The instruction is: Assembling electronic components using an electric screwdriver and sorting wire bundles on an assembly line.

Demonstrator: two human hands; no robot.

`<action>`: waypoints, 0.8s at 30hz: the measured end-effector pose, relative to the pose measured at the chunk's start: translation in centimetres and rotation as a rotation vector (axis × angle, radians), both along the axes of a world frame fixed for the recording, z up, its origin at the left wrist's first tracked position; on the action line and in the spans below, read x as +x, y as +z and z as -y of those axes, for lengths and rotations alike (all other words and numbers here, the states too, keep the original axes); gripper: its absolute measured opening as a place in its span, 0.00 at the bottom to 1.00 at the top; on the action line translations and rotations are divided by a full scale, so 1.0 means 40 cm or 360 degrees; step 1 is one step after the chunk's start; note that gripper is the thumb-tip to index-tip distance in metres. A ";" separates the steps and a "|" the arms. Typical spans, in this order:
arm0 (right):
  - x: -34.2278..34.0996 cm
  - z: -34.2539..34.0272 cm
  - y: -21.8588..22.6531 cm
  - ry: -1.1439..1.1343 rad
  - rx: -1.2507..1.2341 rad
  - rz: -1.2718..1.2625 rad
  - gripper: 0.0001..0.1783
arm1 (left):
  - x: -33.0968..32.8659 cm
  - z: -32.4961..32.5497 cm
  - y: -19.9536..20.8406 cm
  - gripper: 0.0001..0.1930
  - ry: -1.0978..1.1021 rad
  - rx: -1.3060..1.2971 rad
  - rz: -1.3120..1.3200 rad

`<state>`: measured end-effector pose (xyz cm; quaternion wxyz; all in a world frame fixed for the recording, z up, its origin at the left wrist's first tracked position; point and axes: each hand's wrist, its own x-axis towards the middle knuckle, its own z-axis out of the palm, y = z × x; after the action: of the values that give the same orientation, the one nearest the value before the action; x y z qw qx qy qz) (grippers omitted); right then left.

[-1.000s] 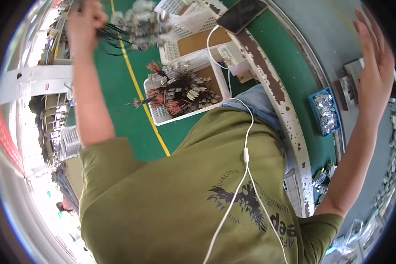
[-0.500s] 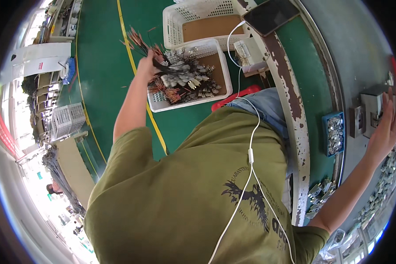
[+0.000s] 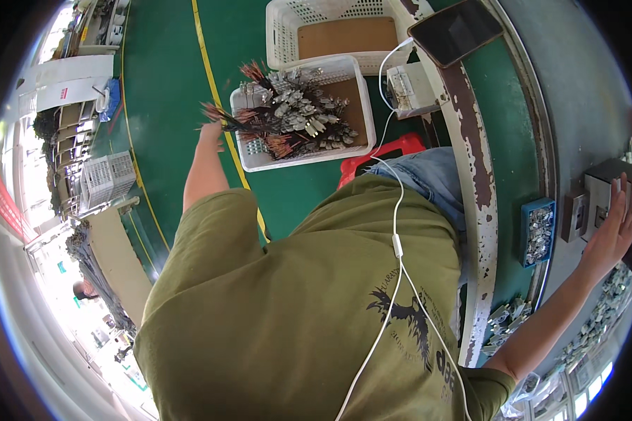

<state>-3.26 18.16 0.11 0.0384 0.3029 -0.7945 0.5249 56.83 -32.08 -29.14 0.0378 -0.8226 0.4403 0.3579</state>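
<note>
My left hand (image 3: 212, 135) is just off the left side of a white plastic crate (image 3: 256, 165), at the bare copper ends of a bundle of black wires (image 3: 226, 119) that stick out past the rim. Its fingers look loosely apart, though slightly blurred. Inside the crate lies a heap of cables with grey metallic connectors (image 3: 298, 112). My right hand (image 3: 609, 228) is stretched out at the far right, fingers extended and holding nothing visible. It is beside a grey metal block (image 3: 600, 195) and a dark curved part at the picture's edge.
Behind stands another white crate (image 3: 282, 42) with a brown board. A phone (image 3: 456, 31) on a white cable lies on the worn bench edge (image 3: 474, 161). A red stool (image 3: 407, 144) is under me. A blue bin (image 3: 538, 231) of small metal parts sits near the right arm.
My left hand has moved down and left from over the crate, and the wire bundle now lies lower across its left rim. My right hand stays in nearly the same place.
</note>
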 end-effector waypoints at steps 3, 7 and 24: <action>0.000 0.014 0.011 -0.0079 0.0017 0.0061 0.23 | 0.059 0.024 0.087 0.31 0.0042 -0.0043 0.0092; -0.037 0.011 -0.001 0.0062 -0.0106 0.0059 0.23 | 0.064 0.112 0.104 0.20 -0.0190 -0.0640 0.0126; 0.121 -0.054 0.062 -0.0108 -0.0267 0.0103 0.28 | -1.641 -0.120 0.802 0.31 -0.2573 -0.2191 -0.0498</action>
<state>1.58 20.30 2.59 0.0557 0.2545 -0.7585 0.5974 -8.82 -27.27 2.93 -0.2650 -0.0768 0.9612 0.0031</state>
